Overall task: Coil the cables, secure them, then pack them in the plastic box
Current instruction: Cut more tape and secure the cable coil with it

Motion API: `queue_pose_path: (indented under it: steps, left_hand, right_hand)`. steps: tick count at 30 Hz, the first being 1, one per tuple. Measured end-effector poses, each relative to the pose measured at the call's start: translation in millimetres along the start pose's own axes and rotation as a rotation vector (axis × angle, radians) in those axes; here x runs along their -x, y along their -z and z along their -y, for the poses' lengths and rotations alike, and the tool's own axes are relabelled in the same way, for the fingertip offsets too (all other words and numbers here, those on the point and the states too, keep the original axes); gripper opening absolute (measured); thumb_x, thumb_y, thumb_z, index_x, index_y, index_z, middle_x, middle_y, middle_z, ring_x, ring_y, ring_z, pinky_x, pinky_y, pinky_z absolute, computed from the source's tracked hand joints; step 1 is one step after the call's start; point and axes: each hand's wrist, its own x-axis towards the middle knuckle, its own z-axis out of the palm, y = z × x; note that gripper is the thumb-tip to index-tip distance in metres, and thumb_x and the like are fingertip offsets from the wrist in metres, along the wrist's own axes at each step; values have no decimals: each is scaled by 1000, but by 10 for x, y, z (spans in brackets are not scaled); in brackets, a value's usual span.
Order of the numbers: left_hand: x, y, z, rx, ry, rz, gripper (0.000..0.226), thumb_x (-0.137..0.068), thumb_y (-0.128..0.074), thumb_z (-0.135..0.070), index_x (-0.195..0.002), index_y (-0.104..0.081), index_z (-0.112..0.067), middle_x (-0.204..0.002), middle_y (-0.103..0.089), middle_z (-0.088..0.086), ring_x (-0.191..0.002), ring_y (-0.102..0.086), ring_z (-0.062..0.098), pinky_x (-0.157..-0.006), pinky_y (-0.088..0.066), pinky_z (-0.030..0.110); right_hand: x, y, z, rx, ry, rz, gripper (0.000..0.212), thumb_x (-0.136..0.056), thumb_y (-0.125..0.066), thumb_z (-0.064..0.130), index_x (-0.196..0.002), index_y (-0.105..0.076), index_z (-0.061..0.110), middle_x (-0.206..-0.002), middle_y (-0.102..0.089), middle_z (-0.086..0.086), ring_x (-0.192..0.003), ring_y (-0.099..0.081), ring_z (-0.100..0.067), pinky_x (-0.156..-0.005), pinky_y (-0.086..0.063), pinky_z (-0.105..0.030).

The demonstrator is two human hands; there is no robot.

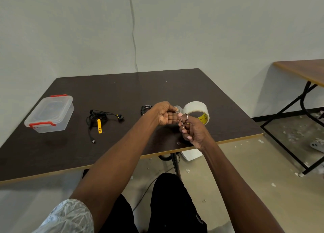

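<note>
A clear plastic box (50, 114) with red latches stands shut at the table's left. A loose black earphone cable (98, 117) lies to its right with a yellow strap (99, 126) on it. A small coiled black cable (145, 108) lies just behind my left hand (164, 113). That hand pinches a pale strip of tape (177, 108) coming off the clear tape roll (196, 109). My right hand (192, 131) holds small metal scissors (183, 122), thumb through a ring, right beside the left fingers.
The dark table (122, 92) has its front edge close under my forearms. A second wooden table (305, 71) with black legs stands at the right. Scraps litter the floor, and a wire hangs down the wall (134, 39).
</note>
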Motion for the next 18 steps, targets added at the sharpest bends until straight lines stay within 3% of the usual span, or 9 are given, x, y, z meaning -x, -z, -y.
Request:
queue_pose_path:
  steps: [9, 13, 18]
  left_hand:
    - [11, -6, -3, -17, 1, -13, 18, -97, -44, -4, -86, -58, 0, -61, -69, 14, -53, -70, 23, -55, -58, 36]
    - [7, -6, -3, -29, 0, -9, 17, -96, -45, -4, -86, -59, 0, -61, -69, 13, -55, -69, 22, -67, -56, 38]
    - [-1, -2, -1, -41, 3, -23, 16, -96, -46, -3, -88, -59, 0, -62, -69, 14, -57, -69, 23, -61, -57, 39]
  right_hand:
    - [-16, 14, -21, 6, 37, 33, 33, -93, -62, 34, -80, -56, 4, -57, -44, -4, -38, -26, -9, -37, -20, -19]
    - [-1, 29, -46, -11, 69, 30, 21, -95, -60, 23, -84, -59, 5, -58, -44, -3, -38, -30, -7, -35, -21, -18]
    - [-1, 12, -85, -38, 92, 9, 16, -96, -59, 17, -91, -59, 2, -58, -47, -2, -38, -34, -6, -34, -24, -16]
